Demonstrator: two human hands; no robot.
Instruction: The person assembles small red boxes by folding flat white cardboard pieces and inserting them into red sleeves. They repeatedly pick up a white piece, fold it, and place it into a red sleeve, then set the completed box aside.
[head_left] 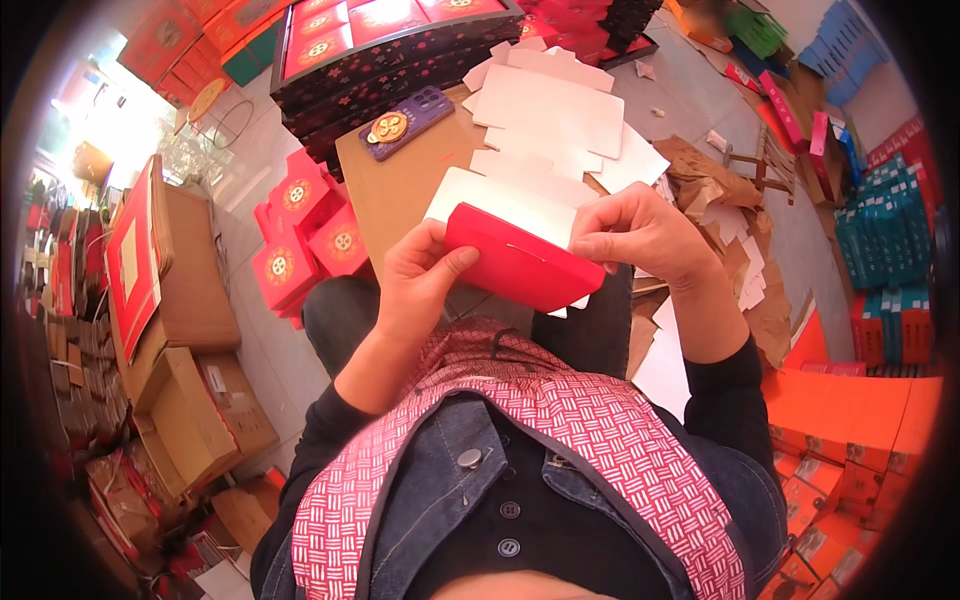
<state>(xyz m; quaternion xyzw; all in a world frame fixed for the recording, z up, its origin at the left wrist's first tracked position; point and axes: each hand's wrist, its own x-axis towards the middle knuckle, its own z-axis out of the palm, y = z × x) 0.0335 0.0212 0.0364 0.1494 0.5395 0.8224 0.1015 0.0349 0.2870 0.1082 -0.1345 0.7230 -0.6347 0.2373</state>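
Above my lap I hold a red cardboard box [515, 268] with a white inside, partly folded, its white flap standing up on the far side. My left hand [420, 275] grips its left end, thumb on the red face and fingers behind. At the right end, my right hand [640, 235] pinches the edge between thumb and fingers. Just beyond lie several flat white box blanks [548, 105] stacked on a brown cardboard surface [385, 190]. A dark purple phone [408, 122] with a round gold ornament rests on that surface, left of the blanks.
Folded red boxes [310, 230] with gold emblems sit on the floor at left. Behind stands a dark patterned tray [400, 60] filled with red boxes. Crumpled brown paper [715, 185] lies at right, orange boxes [850, 420] lower right, an opened brown carton [190, 410] lower left.
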